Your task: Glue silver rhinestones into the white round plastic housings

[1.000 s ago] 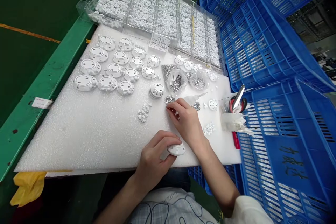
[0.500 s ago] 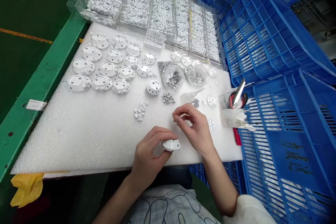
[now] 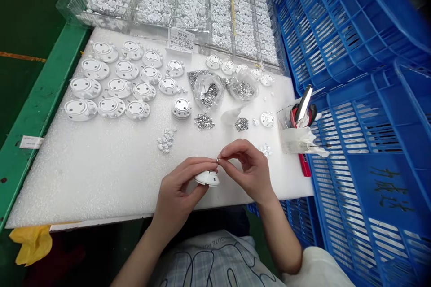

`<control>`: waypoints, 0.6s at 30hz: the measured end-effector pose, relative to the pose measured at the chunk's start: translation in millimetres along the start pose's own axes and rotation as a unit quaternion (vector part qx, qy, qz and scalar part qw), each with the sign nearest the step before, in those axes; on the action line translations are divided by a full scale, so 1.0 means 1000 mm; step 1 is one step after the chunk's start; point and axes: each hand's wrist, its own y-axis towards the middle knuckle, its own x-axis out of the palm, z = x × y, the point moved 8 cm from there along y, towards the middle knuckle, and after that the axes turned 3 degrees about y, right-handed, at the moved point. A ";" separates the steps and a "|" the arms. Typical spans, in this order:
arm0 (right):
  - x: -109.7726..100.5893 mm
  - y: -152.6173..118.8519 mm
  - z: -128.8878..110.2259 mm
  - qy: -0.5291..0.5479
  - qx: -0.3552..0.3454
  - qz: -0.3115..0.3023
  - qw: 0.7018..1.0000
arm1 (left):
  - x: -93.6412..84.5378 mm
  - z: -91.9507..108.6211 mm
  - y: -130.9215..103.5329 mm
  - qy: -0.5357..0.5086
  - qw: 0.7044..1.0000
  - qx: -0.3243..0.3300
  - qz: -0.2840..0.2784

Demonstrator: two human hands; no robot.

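Note:
My left hand (image 3: 180,190) is closed around a white round plastic housing (image 3: 208,178), tilted, with small dark holes in its side. Just above the housing, my right hand (image 3: 247,168) pinches a tiny piece (image 3: 217,160), pale and too small to name, and its fingertips meet those of the left. Beyond the hands lie a small heap of metal parts (image 3: 204,121), a darker metal heap (image 3: 241,124) and a pile of white plastic pieces (image 3: 166,140). Another white housing (image 3: 181,108) stands behind them.
Rows of white housings (image 3: 109,106) cover the foam-topped table's (image 3: 101,166) back left. Behind are clear trays (image 3: 134,20) of white parts. Bags of metal parts (image 3: 209,92) lie mid-table. Scissors (image 3: 305,107) stand in a holder at right, beside blue crates (image 3: 363,143).
My right hand has come in to the left, its pinched fingertips now touching my left fingertips above the housing. The camera view has shifted slightly, and the left hand still holds the housing.

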 end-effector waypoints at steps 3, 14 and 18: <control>0.000 -0.002 -0.013 -0.050 -0.062 -0.012 0.997 | 0.000 -0.002 0.000 -0.001 1.000 -0.014 -0.011; 0.009 -0.008 -0.043 -0.210 -0.226 -0.052 0.950 | 0.000 0.000 0.001 0.021 1.000 -0.018 -0.005; 0.008 -0.008 -0.042 -0.191 -0.205 -0.033 0.959 | -0.001 0.002 0.001 0.017 1.000 -0.009 -0.001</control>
